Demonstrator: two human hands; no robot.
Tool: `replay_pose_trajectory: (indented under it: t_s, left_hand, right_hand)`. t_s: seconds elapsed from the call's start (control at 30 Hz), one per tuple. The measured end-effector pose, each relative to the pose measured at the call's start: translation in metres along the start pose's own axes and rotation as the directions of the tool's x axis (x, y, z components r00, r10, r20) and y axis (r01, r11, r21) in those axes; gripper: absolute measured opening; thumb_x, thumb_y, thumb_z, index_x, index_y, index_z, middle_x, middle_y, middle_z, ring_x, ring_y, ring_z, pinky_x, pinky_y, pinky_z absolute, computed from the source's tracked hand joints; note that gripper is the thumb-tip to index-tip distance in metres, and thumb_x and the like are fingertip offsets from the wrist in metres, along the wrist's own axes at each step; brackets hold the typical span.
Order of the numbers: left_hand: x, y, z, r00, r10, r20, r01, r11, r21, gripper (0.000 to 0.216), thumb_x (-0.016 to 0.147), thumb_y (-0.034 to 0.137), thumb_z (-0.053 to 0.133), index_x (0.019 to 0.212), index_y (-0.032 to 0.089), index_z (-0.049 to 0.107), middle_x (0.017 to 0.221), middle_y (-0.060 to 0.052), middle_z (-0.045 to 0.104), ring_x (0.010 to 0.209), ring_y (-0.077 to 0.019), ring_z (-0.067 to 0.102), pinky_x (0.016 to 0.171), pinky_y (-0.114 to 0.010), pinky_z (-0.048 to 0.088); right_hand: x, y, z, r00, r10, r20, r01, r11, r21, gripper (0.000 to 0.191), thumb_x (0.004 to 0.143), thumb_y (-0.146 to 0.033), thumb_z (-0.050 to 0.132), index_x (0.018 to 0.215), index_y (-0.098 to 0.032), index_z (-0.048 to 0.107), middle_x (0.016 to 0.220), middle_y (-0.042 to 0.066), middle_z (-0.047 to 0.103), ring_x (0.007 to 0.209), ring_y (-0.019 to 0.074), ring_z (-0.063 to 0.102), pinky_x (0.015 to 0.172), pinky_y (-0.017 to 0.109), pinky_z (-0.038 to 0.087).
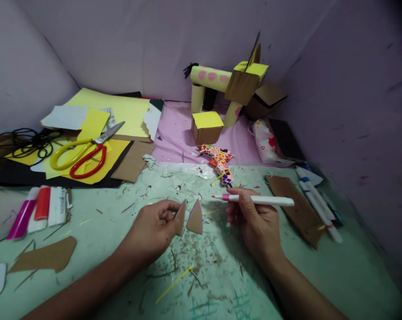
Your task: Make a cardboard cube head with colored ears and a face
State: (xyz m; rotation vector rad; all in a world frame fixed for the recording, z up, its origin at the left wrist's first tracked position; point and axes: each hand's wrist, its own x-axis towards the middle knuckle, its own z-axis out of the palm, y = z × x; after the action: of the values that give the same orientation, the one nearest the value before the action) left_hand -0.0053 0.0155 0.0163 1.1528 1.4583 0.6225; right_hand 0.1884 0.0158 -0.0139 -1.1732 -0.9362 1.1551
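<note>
My left hand is closed in a pinch on a small pink-faced cardboard piece with two pointed flaps, held just above the green mat. My right hand is closed round a white marker with a pink tip, held level and pointing left, its tip a little to the right of the flaps. A cardboard animal model with a yellow tube body, pink spots and a box head stands at the back.
Yellow-and-red scissors lie on yellow paper at the left. Markers rest at the left edge, more pens and a brown cardboard strip at the right. A patterned glue gun and a small yellow-topped box sit behind.
</note>
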Motion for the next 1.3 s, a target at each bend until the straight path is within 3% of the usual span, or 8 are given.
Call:
replay_pose_trajectory:
  t_s: [0.23, 0.4, 0.6, 0.83, 0.93, 1.1, 1.2, 1.3]
  left_hand:
    - [-0.007, 0.002, -0.016, 1.0, -0.019, -0.019, 0.018, 1.0, -0.008, 0.049, 0.077, 0.039, 0.051, 0.119, 0.014, 0.049, 0.053, 0.005, 0.056, 0.034, -0.0089, 0.039, 0.034, -0.021, 0.026]
    - [-0.004, -0.003, -0.021, 1.0, -0.011, 0.023, 0.009, 0.997, 0.077, 0.046, 0.075, 0.037, 0.05, 0.115, 0.014, 0.049, 0.048, 0.006, 0.052, 0.033, -0.0096, 0.037, 0.035, -0.021, 0.027]
    - [0.002, -0.02, -0.015, 0.994, 0.104, -0.033, -0.096, 0.975, 0.202, 0.058, 0.071, 0.051, 0.05, 0.116, 0.014, 0.047, 0.042, 0.01, 0.039, 0.037, -0.0133, 0.037, 0.04, -0.024, 0.028]
    - [-0.016, 0.006, -0.028, 0.87, 0.398, -0.291, -0.222, 0.844, 0.489, 0.035, 0.071, 0.038, 0.054, 0.101, 0.02, 0.062, 0.065, 0.0, 0.063, 0.049, -0.0167, 0.051, 0.055, -0.028, 0.038]
    - [-0.018, 0.017, -0.05, 0.809, 0.45, -0.378, -0.17, 0.794, 0.583, 0.013, 0.069, 0.033, 0.059, 0.075, 0.023, 0.065, 0.061, 0.001, 0.062, 0.055, -0.0178, 0.054, 0.057, -0.027, 0.036]
    - [-0.01, 0.014, -0.073, 0.932, 0.36, -0.031, -0.237, 0.674, 0.7, 0.018, 0.071, 0.026, 0.057, 0.084, 0.023, 0.068, 0.074, -0.002, 0.065, 0.067, -0.0205, 0.057, 0.063, -0.028, 0.037]
    - [-0.003, 0.004, -0.066, 0.906, 0.366, 0.214, -0.393, 0.536, 0.747, 0.029, 0.072, 0.016, 0.05, 0.095, 0.024, 0.067, 0.095, -0.005, 0.061, 0.075, -0.0202, 0.057, 0.068, -0.03, 0.039]
    - [0.005, -0.005, -0.059, 0.881, 0.38, 0.282, -0.45, 0.487, 0.749, 0.017, 0.075, 0.018, 0.049, 0.072, 0.02, 0.066, 0.083, -0.005, 0.057, 0.069, -0.0202, 0.057, 0.065, -0.031, 0.039]
  right_hand:
    - [0.006, -0.002, 0.001, 0.999, 0.028, -0.016, -0.027, 0.996, 0.079, 0.031, 0.078, -0.046, 0.065, 0.082, -0.016, 0.069, 0.053, -0.002, 0.058, 0.041, 0.0084, 0.051, 0.037, 0.017, 0.038]
    - [0.005, 0.01, -0.001, 0.986, -0.162, 0.039, 0.166, 0.971, -0.171, 0.021, 0.084, -0.033, 0.059, 0.097, -0.019, 0.067, 0.065, 0.0, 0.064, 0.046, 0.0101, 0.054, 0.041, 0.02, 0.043]
    - [0.005, 0.021, -0.002, 0.767, -0.497, 0.405, 0.639, 0.653, -0.407, 0.029, 0.085, -0.016, 0.052, 0.111, -0.019, 0.063, 0.097, 0.009, 0.072, 0.083, 0.0185, 0.068, 0.074, 0.03, 0.053]
    - [-0.007, 0.004, -0.004, 0.829, -0.489, 0.271, 0.557, 0.764, -0.325, 0.027, 0.089, -0.023, 0.052, 0.112, -0.017, 0.062, 0.072, 0.004, 0.069, 0.057, 0.0139, 0.063, 0.056, 0.026, 0.051]
    - [-0.007, -0.002, -0.005, 0.928, -0.357, 0.109, 0.369, 0.921, -0.127, 0.026, 0.087, -0.034, 0.056, 0.106, -0.018, 0.066, 0.068, 0.002, 0.066, 0.052, 0.012, 0.058, 0.05, 0.024, 0.048]
    - [-0.002, -0.008, -0.002, 0.986, -0.161, -0.048, 0.165, 0.98, 0.115, 0.034, 0.078, -0.047, 0.065, 0.086, -0.015, 0.073, 0.055, 0.0, 0.06, 0.045, 0.0095, 0.051, 0.041, 0.02, 0.041]
    - [-0.002, -0.006, 0.003, 0.994, -0.105, 0.011, 0.102, 0.978, 0.18, 0.033, 0.075, -0.046, 0.068, 0.08, -0.014, 0.073, 0.052, -0.001, 0.058, 0.043, 0.0089, 0.049, 0.04, 0.019, 0.038]
    - [-0.007, -0.003, 0.01, 0.996, -0.051, 0.079, 0.038, 0.987, 0.156, 0.033, 0.074, -0.047, 0.067, 0.077, -0.014, 0.071, 0.047, -0.003, 0.055, 0.039, 0.0075, 0.046, 0.039, 0.019, 0.036]
